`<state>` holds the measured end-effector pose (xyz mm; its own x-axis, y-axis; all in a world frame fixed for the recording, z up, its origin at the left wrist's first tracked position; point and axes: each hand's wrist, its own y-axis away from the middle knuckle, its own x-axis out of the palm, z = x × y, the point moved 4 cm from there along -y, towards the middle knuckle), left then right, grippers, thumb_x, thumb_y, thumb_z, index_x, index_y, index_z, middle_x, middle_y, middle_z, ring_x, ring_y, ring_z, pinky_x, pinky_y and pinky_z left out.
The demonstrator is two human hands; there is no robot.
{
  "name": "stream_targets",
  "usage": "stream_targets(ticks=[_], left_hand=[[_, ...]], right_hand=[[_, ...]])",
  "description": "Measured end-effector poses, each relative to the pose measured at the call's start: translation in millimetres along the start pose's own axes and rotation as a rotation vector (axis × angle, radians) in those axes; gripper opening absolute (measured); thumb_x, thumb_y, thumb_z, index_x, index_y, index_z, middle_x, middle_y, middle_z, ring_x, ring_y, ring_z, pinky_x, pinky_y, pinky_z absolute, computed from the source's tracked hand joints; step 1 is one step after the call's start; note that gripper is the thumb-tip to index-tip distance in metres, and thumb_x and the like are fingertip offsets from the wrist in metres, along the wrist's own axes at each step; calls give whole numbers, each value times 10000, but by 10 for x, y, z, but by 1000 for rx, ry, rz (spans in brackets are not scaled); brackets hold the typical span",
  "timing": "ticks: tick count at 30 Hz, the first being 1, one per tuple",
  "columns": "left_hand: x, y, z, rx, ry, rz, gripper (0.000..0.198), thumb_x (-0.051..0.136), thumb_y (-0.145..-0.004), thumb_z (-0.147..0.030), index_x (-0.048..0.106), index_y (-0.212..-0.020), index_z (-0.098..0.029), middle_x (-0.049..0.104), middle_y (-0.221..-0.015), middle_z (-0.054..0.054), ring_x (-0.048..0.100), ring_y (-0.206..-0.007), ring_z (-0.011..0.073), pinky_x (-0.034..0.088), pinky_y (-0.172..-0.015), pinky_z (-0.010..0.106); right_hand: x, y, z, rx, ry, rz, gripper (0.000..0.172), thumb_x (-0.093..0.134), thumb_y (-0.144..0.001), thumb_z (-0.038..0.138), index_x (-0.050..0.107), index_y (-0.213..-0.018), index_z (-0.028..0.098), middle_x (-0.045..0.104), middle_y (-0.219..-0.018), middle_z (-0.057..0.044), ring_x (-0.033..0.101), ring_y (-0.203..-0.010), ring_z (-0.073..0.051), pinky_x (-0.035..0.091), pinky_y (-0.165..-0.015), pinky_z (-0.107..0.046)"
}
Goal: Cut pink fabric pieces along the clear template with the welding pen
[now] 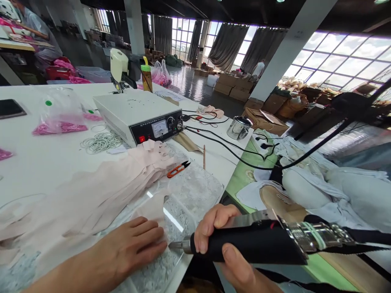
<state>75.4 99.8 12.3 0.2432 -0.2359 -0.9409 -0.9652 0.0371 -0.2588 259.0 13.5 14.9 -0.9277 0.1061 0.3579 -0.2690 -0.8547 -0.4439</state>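
Observation:
My right hand (220,240) is wrapped round a black handheld cutting tool (253,244) with a metal tip (177,245) pointing left. Its cable runs off to the right and up. My left hand (131,246) lies flat, fingers stretched, pressing a piece of pale pink fabric (91,195) onto a glass plate (183,203) near the table's front edge. The tool tip is just right of my left fingertips, close to the fabric's edge. A stack of the same pink pieces spreads to the left.
A white control box with a dial (140,116) stands mid-table, cables leading right. Orange thread snips (177,169), a pencil (204,156), white elastic loops (102,142), bags of pink items (59,114), a metal cup (238,127). Another person sits far left (33,28).

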Motion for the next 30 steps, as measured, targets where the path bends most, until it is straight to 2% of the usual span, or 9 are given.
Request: stream_targets(ticks=[5,10,14,17,21,27,30], left_hand=[[-17,44,46,35,-101,6,527,396,-872,40,583,-1313,-179,713,-1220,75,630,-1136,222,426,-1036,328],[72,168,107,101,-171,69,665,402,-825,47,523,-1434,-189,651,-1371,59,593,-1254,205,408,-1103,317],[115,226,145,24,-205,63,684,407,-847,38,484,-1475,-221,615,-1425,61,589,-1276,225,439,-1103,362],[92,195,104,59,-202,123,690,448,-809,33,496,-1462,-188,618,-1423,72,591,-1277,237,464,-1087,358],[28,127,54,40,-180,100,626,484,-793,39,553,-1387,-147,666,-1352,95,619,-1236,245,468,-1066,352],[15,76,7,-30,-136,45,377,522,-933,-50,604,-1281,-168,714,-1223,95,670,-1077,240,484,-997,361],[11,71,2,-39,-131,39,327,537,-958,-86,609,-1259,-189,720,-1158,102,667,-1030,233,488,-962,350]], right_hand=[[43,-34,-26,-139,-15,-42,195,555,-914,421,511,-1055,294,543,-840,17,501,-470,-93,424,-462,-260],[77,-74,53,-16,-3,-15,201,581,-906,437,478,-1004,296,544,-839,17,521,-503,-103,472,-520,-295],[68,-61,102,-10,20,-8,195,560,-916,439,465,-997,290,547,-836,10,520,-497,-111,473,-520,-313],[72,-38,51,-38,46,-9,210,569,-910,443,476,-1016,288,562,-845,3,546,-509,-116,471,-511,-305],[58,-13,1,-118,6,-60,181,559,-917,432,519,-1031,297,582,-835,13,527,-482,-98,446,-473,-267],[49,13,26,0,-21,3,168,598,-915,406,573,-1042,299,604,-869,0,591,-570,-125,503,-562,-305],[36,33,40,19,-44,-82,188,622,-892,438,592,-1012,297,604,-850,1,577,-553,-126,506,-543,-304]])
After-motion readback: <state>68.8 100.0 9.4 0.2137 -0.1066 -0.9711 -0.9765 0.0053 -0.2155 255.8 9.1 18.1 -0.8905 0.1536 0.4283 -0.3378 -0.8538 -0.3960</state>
